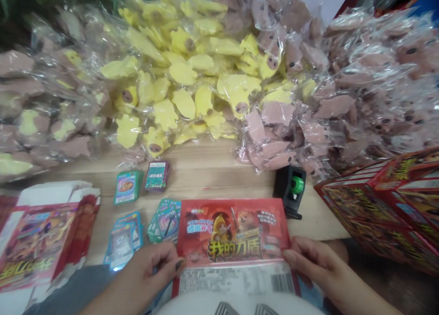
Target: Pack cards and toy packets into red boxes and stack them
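I hold a red printed box (233,235) with cartoon animals and yellow lettering flat at the near table edge. My left hand (151,271) pinches its left side, fingers closed on it. My right hand (315,264) grips its right side, thumb on top. A white barcode flap of the box faces me. Left of the box lie several small stacks of trading cards (164,221), with another card stack (125,237) beside my left hand.
Clear bags of yellow plush toys (192,77) and pink-brown plush toys (343,100) pile up along the back. A black tape dispenser (291,189) stands right of the box. Red cartons (387,210) sit at right, flattened boxes (41,242) at left, on a wooden table (206,168).
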